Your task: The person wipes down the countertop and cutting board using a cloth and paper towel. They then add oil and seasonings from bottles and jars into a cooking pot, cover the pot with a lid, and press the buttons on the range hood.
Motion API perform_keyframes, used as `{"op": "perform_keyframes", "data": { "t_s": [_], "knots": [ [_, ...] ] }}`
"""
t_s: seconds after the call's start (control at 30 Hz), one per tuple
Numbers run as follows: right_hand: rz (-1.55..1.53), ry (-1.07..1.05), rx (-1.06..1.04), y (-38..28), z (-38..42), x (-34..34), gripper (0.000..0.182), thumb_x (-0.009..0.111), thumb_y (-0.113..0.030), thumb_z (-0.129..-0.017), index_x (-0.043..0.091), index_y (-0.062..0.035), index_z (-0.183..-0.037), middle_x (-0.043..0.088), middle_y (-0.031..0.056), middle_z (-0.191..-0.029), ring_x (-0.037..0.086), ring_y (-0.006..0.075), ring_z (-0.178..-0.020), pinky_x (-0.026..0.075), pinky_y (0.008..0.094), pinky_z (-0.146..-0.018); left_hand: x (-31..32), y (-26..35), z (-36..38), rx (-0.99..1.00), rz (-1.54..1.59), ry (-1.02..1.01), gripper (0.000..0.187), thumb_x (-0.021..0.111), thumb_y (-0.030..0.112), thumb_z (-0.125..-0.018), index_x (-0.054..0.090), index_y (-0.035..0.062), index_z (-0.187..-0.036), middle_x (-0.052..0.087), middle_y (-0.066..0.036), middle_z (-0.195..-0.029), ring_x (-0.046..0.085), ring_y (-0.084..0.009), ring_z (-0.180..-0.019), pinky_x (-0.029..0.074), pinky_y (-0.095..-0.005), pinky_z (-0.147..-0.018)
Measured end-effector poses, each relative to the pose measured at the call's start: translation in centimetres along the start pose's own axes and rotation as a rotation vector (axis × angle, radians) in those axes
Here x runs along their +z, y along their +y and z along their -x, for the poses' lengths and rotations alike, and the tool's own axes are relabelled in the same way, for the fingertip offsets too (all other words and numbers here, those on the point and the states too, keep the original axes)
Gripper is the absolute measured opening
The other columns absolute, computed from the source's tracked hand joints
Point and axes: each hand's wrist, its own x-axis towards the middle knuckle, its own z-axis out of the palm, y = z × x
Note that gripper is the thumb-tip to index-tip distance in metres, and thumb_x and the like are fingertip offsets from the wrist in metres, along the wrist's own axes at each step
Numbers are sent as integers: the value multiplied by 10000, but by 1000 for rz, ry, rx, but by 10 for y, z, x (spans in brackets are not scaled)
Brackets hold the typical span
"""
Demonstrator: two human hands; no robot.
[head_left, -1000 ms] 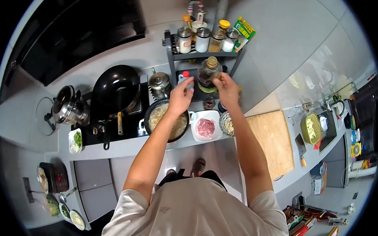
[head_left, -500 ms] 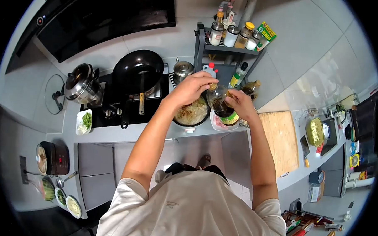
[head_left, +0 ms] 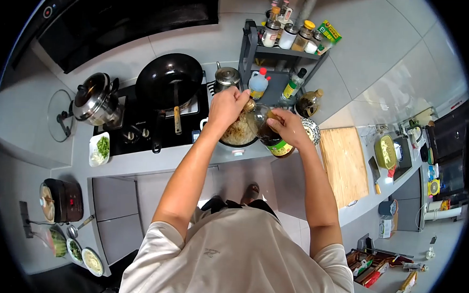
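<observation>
My right hand (head_left: 288, 128) grips a large clear bottle of dark sauce (head_left: 279, 147) with a green label. The bottle leans left, its neck over a dark round pan of pale shredded food (head_left: 238, 132) with brownish patches. Just left of the bottle's mouth is my left hand (head_left: 228, 108), its fingers curled closed; whatever may be inside them is hidden. This hand covers part of the pan. Behind the bottle, a patterned bowl (head_left: 311, 129) shows partly past my right hand.
A black wok (head_left: 162, 77) and a steel pot (head_left: 94, 97) stand on the stove at left. A seasoning rack (head_left: 279, 57), a blue-grey jug (head_left: 258, 84) and other bottles are behind my hands. Right are a cutting board (head_left: 345, 160) and a cleaver (head_left: 374, 169).
The sauce bottle has gone from nearly upright to tilted left over the pan. My left hand has moved left and down off the bottle's top, and its fingers have curled in.
</observation>
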Motion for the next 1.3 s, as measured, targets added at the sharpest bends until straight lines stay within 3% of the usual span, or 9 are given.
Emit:
{"op": "perform_keyframes", "data": {
  "t_s": [0.1,0.13,0.27,0.37,0.43,0.53,0.83,1.3],
  "knots": [
    [65,-36,18,2,0,3,291,745,-201,-966,685,-13,-1179,679,146,-933,635,235,-826,515,348,-787,4,-30,-3,6,296,-11,347,736,330,-970,694,-6,-892,640,-63,-699,646,-172,-675,512,-357,-649],
    [99,-50,23,3,0,3,298,749,-207,-970,685,-12,-1185,673,135,-947,630,215,-839,514,336,-797,6,-44,-2,-95,569,-131,231,723,200,-993,711,-11,-1086,659,-3,-835,639,-82,-785,531,-287,-718],
    [142,-37,-19,9,-2,4,292,747,-197,-969,686,-2,-1177,676,151,-968,642,239,-863,515,347,-813,15,-82,12,-210,879,-216,351,673,17,-1000,621,-7,-1346,665,-36,-1078,651,-93,-955,540,-255,-876],
    [142,-55,-24,10,-4,4,285,749,-184,-962,690,-3,-1174,687,161,-994,640,264,-881,515,361,-829,21,-97,24,-169,794,-198,352,650,12,-1010,626,1,-1361,674,-30,-1119,637,-94,-930,523,-246,-886],
    [168,-41,-63,8,-4,5,281,752,-173,-953,695,-8,-1173,696,166,-1007,632,288,-899,511,374,-847,20,-100,32,-151,708,-180,358,707,1,-966,658,11,-1320,693,-13,-1085,607,-62,-882,514,-225,-847],
    [200,-108,-75,0,-8,2,297,758,-215,-923,714,-18,-1142,706,210,-1011,617,399,-1008,503,452,-902,29,-115,38,-106,677,-151,358,778,-27,-890,705,26,-1237,698,-5,-1024,563,-29,-781,499,-196,-747],
    [386,-163,-165,3,-18,6,305,773,-219,-890,736,-38,-1133,733,204,-1057,632,419,-1001,512,469,-906,39,-127,45,89,518,-118,413,785,-45,-849,697,27,-1246,699,-25,-963,619,-51,-767,528,-221,-722],
    [528,-205,-132,-11,-28,9,284,759,-231,-903,744,-72,-1138,735,201,-1018,627,407,-1028,512,470,-920,43,-123,44,49,519,-136,494,772,-70,-858,675,36,-1330,716,-38,-1017,631,-67,-808,554,-235,-790]
  ]
}}
